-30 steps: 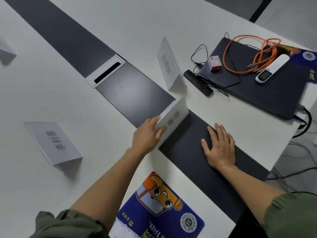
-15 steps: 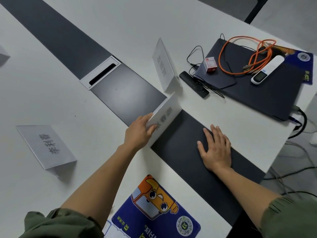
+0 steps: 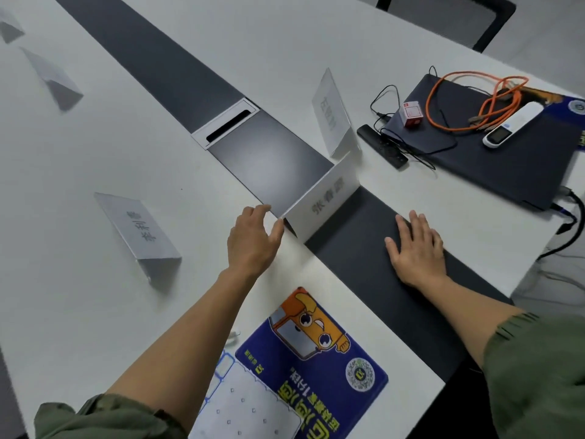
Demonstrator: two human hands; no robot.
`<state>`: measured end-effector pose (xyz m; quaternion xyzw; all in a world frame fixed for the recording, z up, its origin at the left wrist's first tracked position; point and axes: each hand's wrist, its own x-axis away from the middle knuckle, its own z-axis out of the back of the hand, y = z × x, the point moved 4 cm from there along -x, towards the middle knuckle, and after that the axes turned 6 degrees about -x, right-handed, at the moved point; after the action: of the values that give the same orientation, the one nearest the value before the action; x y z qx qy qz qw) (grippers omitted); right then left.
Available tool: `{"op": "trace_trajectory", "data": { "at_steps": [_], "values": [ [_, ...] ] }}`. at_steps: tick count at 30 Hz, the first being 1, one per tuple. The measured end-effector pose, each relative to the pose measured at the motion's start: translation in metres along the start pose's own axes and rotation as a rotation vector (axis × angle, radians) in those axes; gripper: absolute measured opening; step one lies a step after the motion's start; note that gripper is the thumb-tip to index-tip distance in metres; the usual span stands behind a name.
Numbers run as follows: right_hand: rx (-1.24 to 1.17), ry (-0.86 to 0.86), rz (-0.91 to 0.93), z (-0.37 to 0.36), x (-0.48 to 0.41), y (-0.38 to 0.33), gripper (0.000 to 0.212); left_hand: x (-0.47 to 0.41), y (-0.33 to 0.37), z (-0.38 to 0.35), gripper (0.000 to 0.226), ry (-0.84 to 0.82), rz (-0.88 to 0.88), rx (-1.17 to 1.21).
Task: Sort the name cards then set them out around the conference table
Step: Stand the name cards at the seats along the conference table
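white worktop [image 3: 95,147] with a dark strip [image 3: 275,160] down its middle. a folded name card [image 3: 323,201] stands across the strip. the left hand [image 3: 253,245] sits at the card's left end, fingers [image 3: 258,212] loosely spread, holding nothing; thumb contact i cannot tell. the right hand [image 3: 418,248] lies flat on the strip, fingers straight. a second card [image 3: 139,226] stands left, a third card [image 3: 330,112] beyond.

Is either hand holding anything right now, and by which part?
Nothing is held. The left hand is open beside the left end of the standing name card, thumb near its corner; the right hand lies flat on the dark strip.
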<state>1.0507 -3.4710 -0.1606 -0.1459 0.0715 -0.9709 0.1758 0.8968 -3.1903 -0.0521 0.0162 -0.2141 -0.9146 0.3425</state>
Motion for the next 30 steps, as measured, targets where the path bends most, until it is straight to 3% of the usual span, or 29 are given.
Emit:
{"op": "trace_trajectory", "data": {
  "at_steps": [5,10,21,30],
  "values": [
    [-0.031,-0.274,-0.056,0.035,0.02,-0.017,0.064,0.055,-0.037,0.01,0.039,-0.204,0.035,-0.2],
    [-0.12,-0.286,0.055,0.057,0.098,-0.044,0.048,0.113,-0.039,0.026,0.039,-0.287,0.025,-0.291],
    [-0.132,-0.09,0.276,0.115,0.288,-0.082,0.041,0.288,-0.022,0.113,0.037,-0.083,-0.091,-0.307],
    [-0.139,-0.033,0.549,0.144,0.436,-0.195,0.034,0.444,-0.108,0.225,0.037,0.06,0.036,-0.311]
  ]
}}
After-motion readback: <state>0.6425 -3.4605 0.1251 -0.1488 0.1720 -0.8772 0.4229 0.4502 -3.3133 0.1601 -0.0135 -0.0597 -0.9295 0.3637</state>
